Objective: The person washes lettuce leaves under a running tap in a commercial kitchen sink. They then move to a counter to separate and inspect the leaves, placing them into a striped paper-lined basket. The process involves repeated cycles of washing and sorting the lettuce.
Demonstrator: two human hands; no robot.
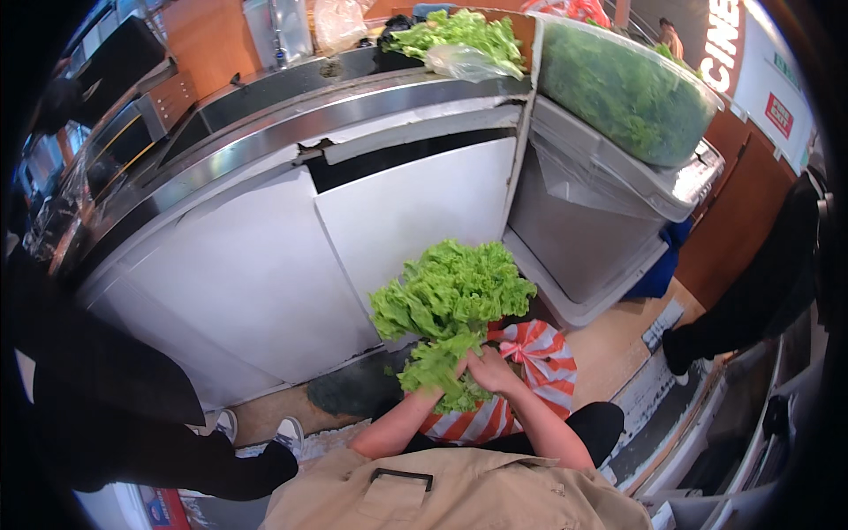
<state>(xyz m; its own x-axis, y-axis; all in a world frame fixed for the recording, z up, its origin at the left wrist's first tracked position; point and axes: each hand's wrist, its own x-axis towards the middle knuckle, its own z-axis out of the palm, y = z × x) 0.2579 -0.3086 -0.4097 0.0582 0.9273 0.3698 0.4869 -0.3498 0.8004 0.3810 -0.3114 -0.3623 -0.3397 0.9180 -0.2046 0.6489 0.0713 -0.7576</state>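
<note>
A large bunch of curly green lettuce (pixel 457 285) stands up in front of me, between my knees and the cabinet. My right hand (pixel 489 371) is closed around its lower end. Leaves cover most of my left hand (pixel 460 368), which grips the lettuce beside the right one. Loose-hanging lettuce leaves (pixel 430 361) droop over my left wrist. Below my forearms sits a red-and-white striped plastic bag (pixel 546 368), bunched at the top. Part of the bag is hidden by my arms and the leaves.
White cabinet panels (pixel 417 199) face me under a steel-edged counter (pixel 291 136) holding more lettuce (pixel 464 40). To the right, a clear tub of greens (pixel 623 93) rests above a large grey bin (pixel 576 205). Dark-clothed people stand at left (pixel 99 371) and right (pixel 762 285).
</note>
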